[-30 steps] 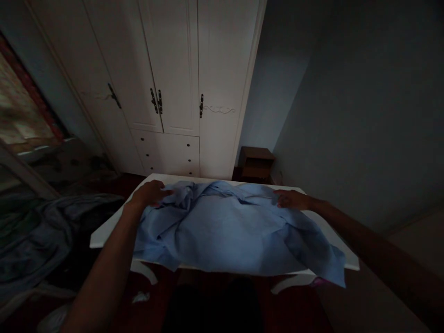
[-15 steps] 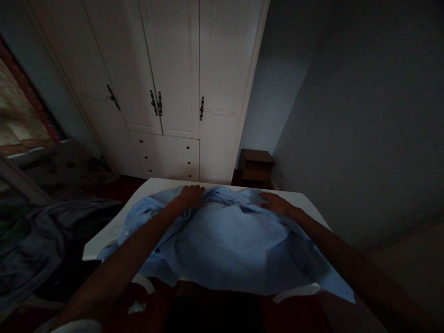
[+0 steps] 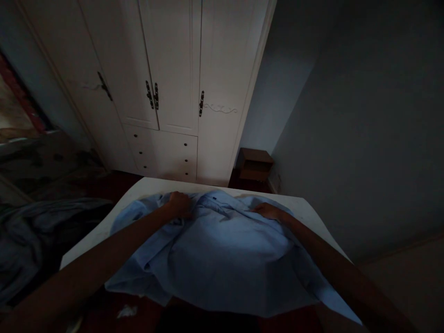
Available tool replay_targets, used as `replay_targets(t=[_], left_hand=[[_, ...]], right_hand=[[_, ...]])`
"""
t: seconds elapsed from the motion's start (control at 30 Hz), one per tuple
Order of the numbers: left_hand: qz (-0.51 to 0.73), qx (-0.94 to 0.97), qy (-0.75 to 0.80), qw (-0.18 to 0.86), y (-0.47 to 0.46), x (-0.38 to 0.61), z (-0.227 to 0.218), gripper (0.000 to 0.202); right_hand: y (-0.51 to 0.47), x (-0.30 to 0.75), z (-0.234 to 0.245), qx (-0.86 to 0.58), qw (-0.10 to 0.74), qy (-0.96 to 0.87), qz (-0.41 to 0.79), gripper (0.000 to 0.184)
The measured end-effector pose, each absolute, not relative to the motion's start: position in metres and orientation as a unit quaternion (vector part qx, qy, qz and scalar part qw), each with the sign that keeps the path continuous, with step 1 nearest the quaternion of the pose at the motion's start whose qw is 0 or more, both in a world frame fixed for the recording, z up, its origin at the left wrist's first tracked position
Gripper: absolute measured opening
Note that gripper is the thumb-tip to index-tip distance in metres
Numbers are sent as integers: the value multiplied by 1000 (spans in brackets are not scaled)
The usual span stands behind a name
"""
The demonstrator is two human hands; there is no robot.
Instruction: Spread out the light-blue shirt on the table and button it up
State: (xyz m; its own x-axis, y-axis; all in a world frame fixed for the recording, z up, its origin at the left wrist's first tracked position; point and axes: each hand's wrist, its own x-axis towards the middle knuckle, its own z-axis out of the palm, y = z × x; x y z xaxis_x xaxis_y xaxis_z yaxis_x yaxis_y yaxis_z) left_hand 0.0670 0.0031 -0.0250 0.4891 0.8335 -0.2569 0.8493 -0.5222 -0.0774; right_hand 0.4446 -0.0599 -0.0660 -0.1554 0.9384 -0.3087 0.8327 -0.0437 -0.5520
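A light blue shirt (image 3: 222, 259) lies spread over a small white table (image 3: 308, 210), its hem hanging over the near edge. My left hand (image 3: 178, 205) is closed on bunched cloth near the shirt's collar at the far left. My right hand (image 3: 267, 211) rests on the shirt's far right shoulder area, fingers curled into the fabric. The room is dim and the fingertips are hard to make out.
A white wardrobe (image 3: 173, 83) with dark handles and small drawers stands behind the table. A brown wooden nightstand (image 3: 255, 164) sits in the corner by the grey wall. Dark bedding (image 3: 38, 236) lies heaped at the left.
Both hands have moved inward from the shirt's outer edges toward its collar. The left hand has closed on the cloth. The shirt has slid nearer to me.
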Motion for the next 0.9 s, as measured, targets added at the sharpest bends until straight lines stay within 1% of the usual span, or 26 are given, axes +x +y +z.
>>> replay_targets(t=[0.07, 0.1, 0.2, 0.3, 0.37, 0.43, 0.5, 0.57, 0.6, 0.67, 0.73, 0.83, 0.9], left_hand=[[-138, 862, 488, 15, 3, 70, -27, 51], [-138, 860, 491, 3, 3, 71, -28, 47], [-120, 858, 499, -1, 4, 70, -27, 34], [-118, 851, 511, 3, 11, 57, -16, 34], [-96, 849, 519, 13, 20, 44, -1, 36], [-16, 856, 515, 29, 30, 31, 18, 37], [71, 855, 512, 34, 40, 26, 38, 41], [147, 832, 535, 27, 49, 31, 54, 46], [179, 813, 554, 19, 54, 37, 59, 47], [228, 770, 596, 14, 63, 54, 60, 46], [219, 744, 630, 38, 71, 72, 52, 47], [134, 742, 651, 92, 76, 85, 31, 63], [104, 751, 644, 101, 72, 81, 18, 66]], right_hand=[[-62, 439, -68, -628, 100, -699, 326, 24], [-64, 437, -68, -622, 107, -704, 325, 21], [-69, 434, -63, -620, 112, -711, 312, 22], [-74, 446, -41, -636, 146, -713, 257, 26], [-78, 462, -19, -655, 211, -699, 195, 27], [-79, 479, 3, -661, 307, -668, 151, 25], [-76, 492, 20, -659, 400, -620, 146, 25], [-65, 498, 28, -669, 457, -568, 145, 29], [-56, 497, 29, -680, 468, -547, 134, 31], [-34, 492, 23, -706, 464, -529, 83, 32], [-11, 484, 11, -740, 405, -535, 45, 31], [11, 476, -14, -748, 354, -556, 76, 39], [11, 477, -31, -741, 325, -577, 110, 45]])
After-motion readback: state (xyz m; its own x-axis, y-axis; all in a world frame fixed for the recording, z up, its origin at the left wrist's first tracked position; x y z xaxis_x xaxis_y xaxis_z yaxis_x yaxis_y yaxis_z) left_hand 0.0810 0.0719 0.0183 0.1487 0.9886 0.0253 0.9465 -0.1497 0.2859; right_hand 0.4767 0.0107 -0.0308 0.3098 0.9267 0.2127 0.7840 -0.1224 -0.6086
